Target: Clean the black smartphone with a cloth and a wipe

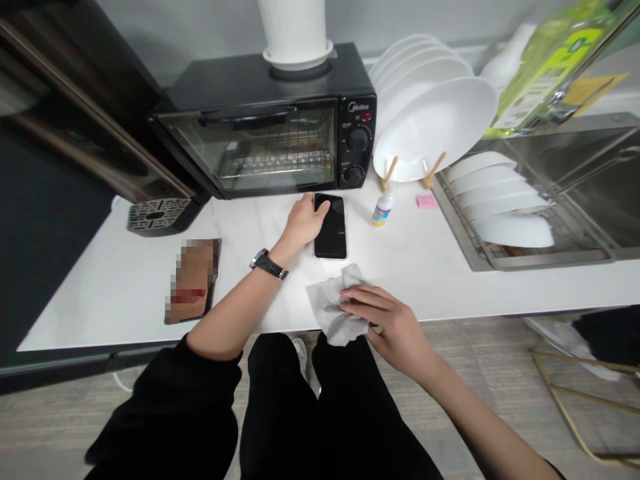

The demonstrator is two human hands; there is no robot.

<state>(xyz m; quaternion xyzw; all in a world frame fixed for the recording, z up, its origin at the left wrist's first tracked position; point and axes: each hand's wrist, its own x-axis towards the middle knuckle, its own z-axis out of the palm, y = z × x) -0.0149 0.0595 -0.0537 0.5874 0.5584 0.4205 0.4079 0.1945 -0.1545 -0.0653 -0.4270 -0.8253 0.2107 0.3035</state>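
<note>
A black smartphone (331,233) lies face up on the white counter, just in front of the toaster oven. My left hand (304,220) grips its left upper edge, thumb over the screen and fingers along the side. In my right hand (393,320) is a crumpled grey-white cloth or tissue (340,303), held at the counter's front edge, nearer to me than the phone. Right of the phone stands a small white bottle (381,208) with a blue and yellow label. A small pink block (427,201) sits beyond it.
Behind the phone is a black toaster oven (260,147) with a white pot (295,30) on top. White plates (435,127) stand in a wooden rack. Bowls (513,230) rest by the sink at right. A dark-framed tablet or mirror-like panel (195,280) lies at left.
</note>
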